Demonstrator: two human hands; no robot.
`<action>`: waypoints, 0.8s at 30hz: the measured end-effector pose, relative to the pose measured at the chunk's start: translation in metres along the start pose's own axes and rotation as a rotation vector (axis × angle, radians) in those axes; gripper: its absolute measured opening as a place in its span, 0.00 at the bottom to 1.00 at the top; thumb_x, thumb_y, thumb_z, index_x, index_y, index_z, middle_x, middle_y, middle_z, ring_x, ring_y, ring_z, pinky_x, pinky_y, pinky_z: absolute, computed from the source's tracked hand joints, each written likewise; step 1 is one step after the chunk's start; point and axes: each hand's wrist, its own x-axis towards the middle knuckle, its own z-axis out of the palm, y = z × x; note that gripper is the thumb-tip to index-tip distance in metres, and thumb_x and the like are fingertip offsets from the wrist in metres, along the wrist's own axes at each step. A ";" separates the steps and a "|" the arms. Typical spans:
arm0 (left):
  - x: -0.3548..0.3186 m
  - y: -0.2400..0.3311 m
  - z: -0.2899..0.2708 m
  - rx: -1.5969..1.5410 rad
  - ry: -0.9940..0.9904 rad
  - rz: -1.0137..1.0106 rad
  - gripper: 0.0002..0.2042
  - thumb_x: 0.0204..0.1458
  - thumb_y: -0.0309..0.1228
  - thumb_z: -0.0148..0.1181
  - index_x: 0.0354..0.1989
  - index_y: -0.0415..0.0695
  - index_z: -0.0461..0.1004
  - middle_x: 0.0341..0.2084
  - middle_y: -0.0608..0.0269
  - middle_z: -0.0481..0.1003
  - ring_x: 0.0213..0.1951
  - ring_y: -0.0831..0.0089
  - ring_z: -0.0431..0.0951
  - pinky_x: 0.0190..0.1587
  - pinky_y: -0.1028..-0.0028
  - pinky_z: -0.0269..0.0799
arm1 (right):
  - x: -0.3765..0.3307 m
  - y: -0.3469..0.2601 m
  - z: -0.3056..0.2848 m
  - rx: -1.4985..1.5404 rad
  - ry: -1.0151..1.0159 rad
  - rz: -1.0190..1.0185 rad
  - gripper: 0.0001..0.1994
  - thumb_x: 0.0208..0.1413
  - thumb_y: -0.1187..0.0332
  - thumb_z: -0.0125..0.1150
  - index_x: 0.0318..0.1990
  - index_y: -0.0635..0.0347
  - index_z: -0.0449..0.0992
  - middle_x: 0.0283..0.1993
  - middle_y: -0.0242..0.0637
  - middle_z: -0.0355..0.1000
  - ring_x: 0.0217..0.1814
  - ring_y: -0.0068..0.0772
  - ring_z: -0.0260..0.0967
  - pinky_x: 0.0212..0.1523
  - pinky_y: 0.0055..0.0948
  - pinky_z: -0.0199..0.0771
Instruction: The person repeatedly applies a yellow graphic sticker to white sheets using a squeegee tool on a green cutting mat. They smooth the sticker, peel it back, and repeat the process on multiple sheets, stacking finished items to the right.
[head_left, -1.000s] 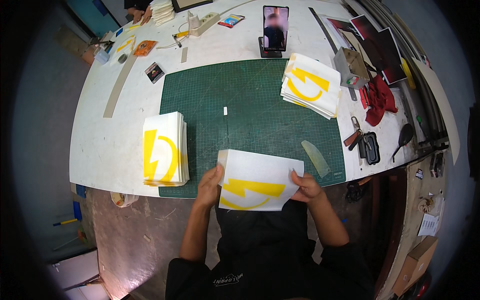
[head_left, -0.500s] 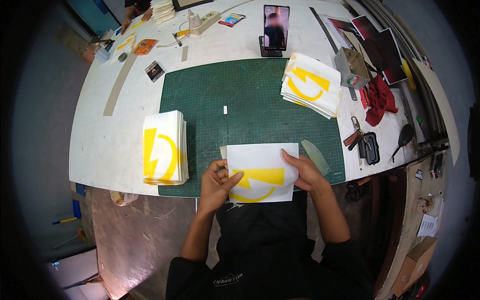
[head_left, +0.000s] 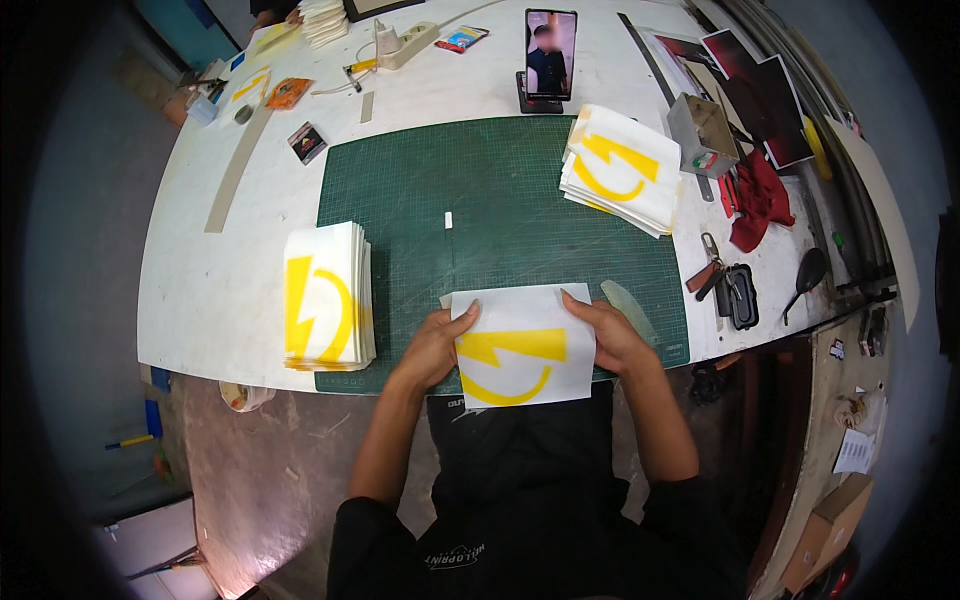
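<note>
Between my two hands is a white sheet printed with a yellow angular shape and curve, held at the near edge of the green cutting mat. My left hand grips its left side, thumb on top near the upper corner. On the right side, my right hand pinches it the same way, fingers hidden behind. A stack of like printed sheets lies at the mat's left, and another stack sits at its far right corner. A thin translucent piece rests just beyond my right hand.
A phone on a stand stands behind the mat. To the right lie a grey box, a red cloth, keys and a black case. Far left are a power strip and an orange packet. Another person's hand shows at the far edge.
My left hand has shifted up along the sheet's left side, its thumb moving from the yellow print to near the upper corner. My right hand stays on the right edge.
</note>
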 end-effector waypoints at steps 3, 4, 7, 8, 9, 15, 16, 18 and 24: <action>0.000 0.001 0.002 -0.044 0.009 0.002 0.23 0.74 0.44 0.52 0.56 0.30 0.76 0.52 0.50 0.82 0.52 0.65 0.84 0.59 0.64 0.79 | 0.000 0.005 -0.011 0.118 -0.088 -0.063 0.29 0.71 0.50 0.61 0.61 0.73 0.73 0.58 0.46 0.78 0.58 0.36 0.80 0.59 0.37 0.81; 0.000 0.000 0.002 -0.066 0.002 0.004 0.25 0.74 0.44 0.51 0.58 0.30 0.75 0.53 0.48 0.82 0.53 0.63 0.84 0.60 0.62 0.79 | 0.000 0.006 -0.012 0.150 -0.118 -0.073 0.28 0.71 0.52 0.61 0.63 0.72 0.72 0.59 0.45 0.78 0.59 0.36 0.79 0.60 0.37 0.81; 0.005 -0.004 -0.008 -0.079 0.013 -0.035 0.27 0.75 0.47 0.48 0.65 0.31 0.70 0.60 0.48 0.78 0.60 0.62 0.80 0.63 0.62 0.77 | -0.003 0.010 -0.017 0.064 -0.237 -0.250 0.29 0.71 0.55 0.62 0.68 0.70 0.68 0.59 0.42 0.78 0.61 0.32 0.78 0.62 0.35 0.78; 0.005 -0.004 -0.008 -0.112 -0.007 -0.010 0.28 0.75 0.48 0.47 0.67 0.32 0.68 0.62 0.48 0.76 0.62 0.62 0.79 0.64 0.62 0.76 | -0.008 0.015 -0.022 -0.089 -0.296 -0.405 0.30 0.70 0.55 0.63 0.69 0.69 0.67 0.59 0.41 0.78 0.61 0.30 0.77 0.62 0.35 0.77; 0.004 -0.005 -0.006 -0.146 -0.026 0.014 0.28 0.75 0.48 0.46 0.68 0.33 0.66 0.63 0.49 0.75 0.64 0.62 0.77 0.65 0.62 0.75 | -0.012 0.018 -0.025 -0.243 -0.353 -0.558 0.31 0.69 0.55 0.65 0.70 0.68 0.66 0.59 0.41 0.78 0.61 0.28 0.76 0.63 0.34 0.76; -0.007 -0.006 0.008 -0.084 -0.017 0.151 0.25 0.75 0.42 0.50 0.69 0.35 0.65 0.63 0.53 0.75 0.62 0.67 0.77 0.64 0.66 0.75 | -0.035 0.016 -0.011 -0.474 -0.235 -0.593 0.32 0.64 0.62 0.71 0.70 0.71 0.67 0.56 0.36 0.79 0.53 0.21 0.77 0.54 0.24 0.77; -0.008 -0.003 0.015 -0.041 0.014 0.173 0.23 0.74 0.40 0.51 0.68 0.34 0.67 0.61 0.54 0.77 0.59 0.69 0.80 0.62 0.68 0.77 | -0.033 0.017 -0.019 -0.427 -0.243 -0.565 0.28 0.65 0.63 0.70 0.67 0.71 0.70 0.53 0.34 0.80 0.49 0.19 0.77 0.50 0.23 0.76; -0.005 -0.006 0.006 0.069 -0.006 0.110 0.21 0.73 0.39 0.53 0.63 0.33 0.71 0.56 0.54 0.80 0.55 0.70 0.82 0.59 0.70 0.78 | -0.024 0.020 -0.041 -0.332 -0.272 -0.505 0.21 0.67 0.65 0.68 0.60 0.72 0.76 0.46 0.32 0.82 0.41 0.16 0.76 0.43 0.20 0.75; -0.004 0.000 0.011 -0.072 0.024 0.025 0.20 0.73 0.41 0.55 0.56 0.31 0.75 0.50 0.52 0.83 0.49 0.70 0.84 0.56 0.69 0.80 | -0.014 0.023 -0.015 -0.178 0.066 -0.394 0.16 0.72 0.61 0.62 0.52 0.68 0.83 0.40 0.31 0.82 0.36 0.16 0.76 0.40 0.19 0.75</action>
